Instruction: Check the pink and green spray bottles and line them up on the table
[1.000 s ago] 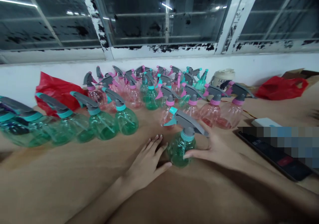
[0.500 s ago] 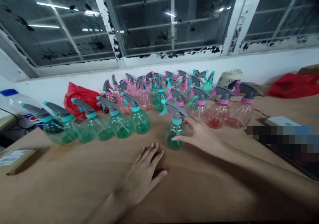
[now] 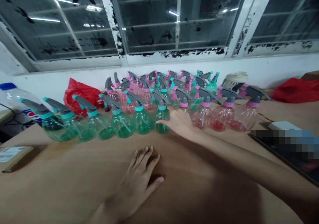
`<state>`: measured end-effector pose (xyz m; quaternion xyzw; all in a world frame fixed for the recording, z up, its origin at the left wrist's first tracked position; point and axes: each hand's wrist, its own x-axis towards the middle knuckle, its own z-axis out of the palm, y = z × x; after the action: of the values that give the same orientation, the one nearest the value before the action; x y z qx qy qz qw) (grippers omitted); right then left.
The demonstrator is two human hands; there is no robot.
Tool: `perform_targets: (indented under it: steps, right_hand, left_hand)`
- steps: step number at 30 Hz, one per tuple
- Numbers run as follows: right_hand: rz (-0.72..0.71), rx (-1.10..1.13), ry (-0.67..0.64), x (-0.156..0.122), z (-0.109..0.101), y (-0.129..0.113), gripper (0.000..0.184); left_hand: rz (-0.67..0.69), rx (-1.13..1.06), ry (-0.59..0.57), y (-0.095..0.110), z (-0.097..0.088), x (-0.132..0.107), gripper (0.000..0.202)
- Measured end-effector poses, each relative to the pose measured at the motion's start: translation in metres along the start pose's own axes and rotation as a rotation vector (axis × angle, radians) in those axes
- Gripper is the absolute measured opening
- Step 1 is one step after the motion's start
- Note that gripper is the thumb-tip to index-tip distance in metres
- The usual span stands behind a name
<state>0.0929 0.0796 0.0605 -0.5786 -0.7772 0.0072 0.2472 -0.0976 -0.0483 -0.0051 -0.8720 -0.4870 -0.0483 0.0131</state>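
I've got the spray bottle (image 3: pixel 161 117) at the right end of the front row (image 3: pixel 99 126) on the table (image 3: pixel 62 187), right hand (image 3: pixel 179 124) around it, left hand (image 3: pixel 139 177) flat in front.

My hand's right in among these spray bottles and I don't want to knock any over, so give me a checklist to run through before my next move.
1. Green translucent plastic spray bottle with grey trigger stands upright on the brown table: ok.
2. Right hand grips it: thumb lies across its front, fingers hidden behind, so cannot tell.
3. Gap to the neighbouring green spray bottle on its left: very close; whether they touch, cannot tell.
4. Pink translucent spray bottle just right of the right hand stands upright: ok.
5. Left hand lies flat on the table, palm down, holding nothing: ok.
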Motion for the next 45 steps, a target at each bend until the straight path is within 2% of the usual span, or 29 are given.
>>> perform_targets:
  steps: [4,8,10,13,17,20,24,30,33,36,39,42,45]
  right_hand:
    - [0.011,-0.031,-0.023,0.005,0.002,-0.002,0.062]
    - [0.010,-0.034,-0.016,-0.006,-0.005,0.002,0.071]
    - [0.017,-0.022,-0.005,-0.019,-0.015,0.010,0.071]
    - [0.006,0.062,0.069,-0.037,-0.032,0.032,0.050]
    - [0.149,0.029,0.146,-0.042,-0.044,0.062,0.044]
    - [0.172,-0.023,0.133,-0.034,-0.043,0.071,0.055]
    - [0.142,-0.060,0.062,-0.020,-0.035,0.067,0.071]
    - [0.140,-0.100,-0.027,-0.004,-0.026,0.059,0.069]
    - [0.136,-0.102,-0.035,-0.005,-0.027,0.059,0.070]
    - [0.115,-0.113,-0.046,-0.017,-0.032,0.059,0.073]
    - [0.065,-0.122,-0.073,-0.038,-0.041,0.058,0.070]
    - [-0.003,-0.111,-0.096,-0.063,-0.051,0.056,0.067]
    - [-0.062,-0.096,-0.106,-0.088,-0.061,0.055,0.061]
  left_hand:
    - [0.008,-0.012,0.026,0.000,0.004,0.009,0.056]
    - [0.032,-0.004,0.019,0.000,0.005,0.023,0.058]
    - [0.046,0.009,0.007,0.001,0.004,0.032,0.057]
    - [0.065,0.011,0.002,0.003,0.003,0.046,0.056]
    - [0.093,-0.028,-0.002,0.008,0.002,0.063,0.060]
    - [0.103,-0.071,-0.012,0.013,0.001,0.073,0.059]
    - [0.111,-0.152,-0.003,0.019,-0.006,0.081,0.055]
    - [0.021,-0.309,-0.028,0.024,-0.022,0.091,0.044]
    - [-0.051,-0.412,0.015,0.025,-0.027,0.097,0.031]
    - [-0.158,-0.483,0.065,0.028,-0.028,0.100,0.025]
    - [-0.290,-0.474,0.116,0.034,-0.028,0.100,0.029]
    - [-0.343,-0.432,0.144,0.045,-0.026,0.097,0.049]
    - [-0.287,-0.444,0.147,0.059,-0.025,0.091,0.069]
